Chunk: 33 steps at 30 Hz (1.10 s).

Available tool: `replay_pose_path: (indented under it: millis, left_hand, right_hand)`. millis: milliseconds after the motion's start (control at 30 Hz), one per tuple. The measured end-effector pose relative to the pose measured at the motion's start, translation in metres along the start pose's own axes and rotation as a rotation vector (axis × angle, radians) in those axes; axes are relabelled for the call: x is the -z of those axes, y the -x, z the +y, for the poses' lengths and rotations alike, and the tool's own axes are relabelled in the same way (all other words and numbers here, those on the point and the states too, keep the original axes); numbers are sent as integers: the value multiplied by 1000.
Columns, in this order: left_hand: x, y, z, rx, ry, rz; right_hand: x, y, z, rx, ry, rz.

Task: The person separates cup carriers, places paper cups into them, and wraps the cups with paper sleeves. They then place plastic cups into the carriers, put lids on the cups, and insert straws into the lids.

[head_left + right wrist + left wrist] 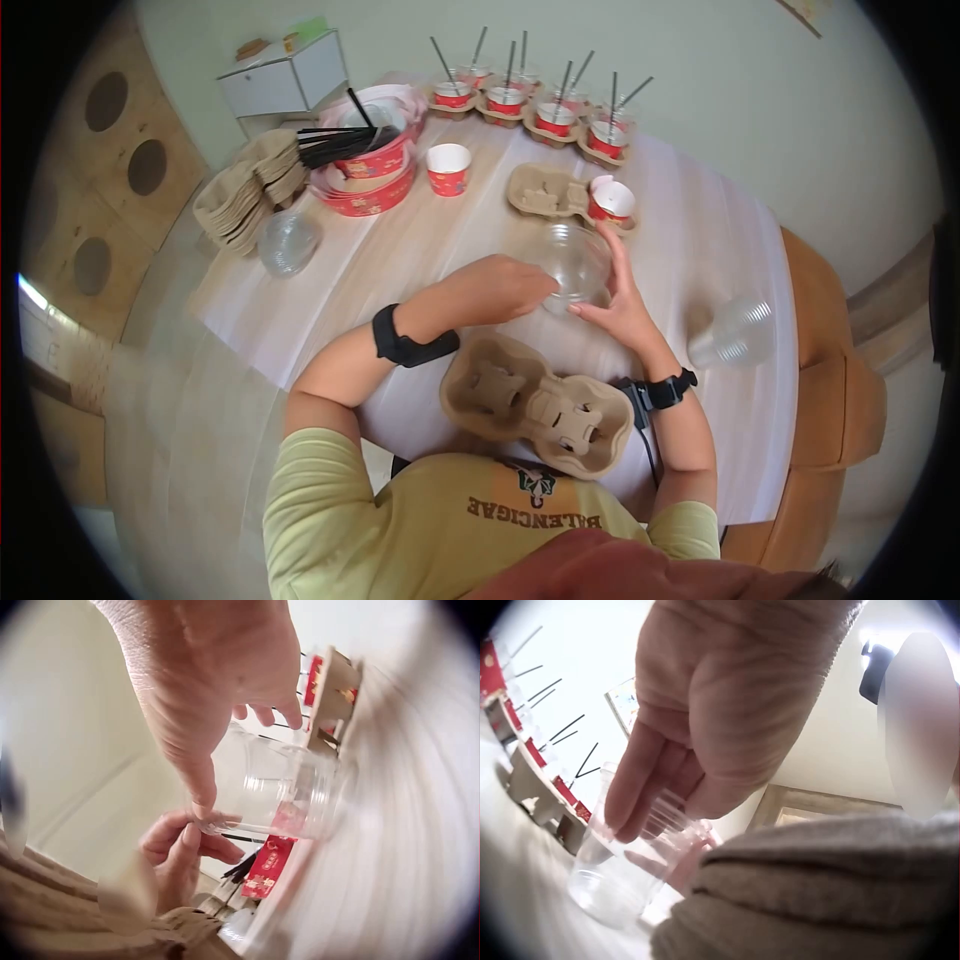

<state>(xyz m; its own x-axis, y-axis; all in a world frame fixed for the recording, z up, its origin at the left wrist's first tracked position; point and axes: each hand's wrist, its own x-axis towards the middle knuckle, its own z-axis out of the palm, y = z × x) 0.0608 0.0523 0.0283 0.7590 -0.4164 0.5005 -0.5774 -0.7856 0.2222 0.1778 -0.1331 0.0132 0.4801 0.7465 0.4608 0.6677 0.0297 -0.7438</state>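
Observation:
In the head view a clear plastic cup (pixel 568 250) is held low over the table. My left hand (pixel 508 286) pinches its rim, with fingertips reaching inside the cup in the left wrist view. The thumb and spread fingers of my right hand (pixel 628 303) grip the cup's side. Between my forearms, close to my body, lies a brown pulp cup carrier (pixel 545 400) with two wells. Beyond the cup stands another carrier (pixel 540 190), with a red-and-white paper cup (pixel 611 199) in its right well.
Carriers with filled red cups (pixel 555 119) and black straws line the far edge. At left are red paper buckets (pixel 365 200), black straws (pixel 335 145), stacked carriers (pixel 235 205), clear lids (pixel 289 243) and a paper cup (pixel 448 172). Nested clear cups (pixel 735 333) lie at right.

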Motion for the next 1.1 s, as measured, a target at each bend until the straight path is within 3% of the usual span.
replay_pose_path:
  millis: [33,100,233,300,500,600,633,700,800,933,1000,1067,1100]
  left_hand:
    - [1,-1,1,-23,51,34]
    - [2,-1,2,2,28,30]
    - [6,-2,9,25,-25,148]
    - [16,-4,16,63,-66,199]
    - [64,8,22,141,-264,541]
    - [65,30,12,284,-251,391]
    - [59,35,8,281,-251,390]
    - [45,47,3,299,-185,164]
    - [35,52,-1,317,-149,17]
    - [53,58,8,258,-93,57]
    - [73,74,3,359,-131,241]
    - [92,103,-10,522,-444,269]
    - [101,117,-18,691,-570,188]
  right_hand:
    - [-4,1,3,17,-19,-14]
    - [-10,4,10,-205,-546,-81]
    - [-16,5,20,-254,-644,-112]
    - [-18,6,22,-239,-518,-85]
    - [-12,11,43,-152,-528,28]
    - [-10,13,44,-181,-536,25]
    - [-10,13,44,-180,-536,28]
    - [-12,14,43,-187,-518,-29]
    - [-15,15,40,-188,-538,-30]
    - [-16,16,38,-184,-557,-27]
    - [-16,16,35,-182,-521,-42]
    - [-16,16,36,-183,-520,-58]
    - [-16,16,36,-184,-511,-70]
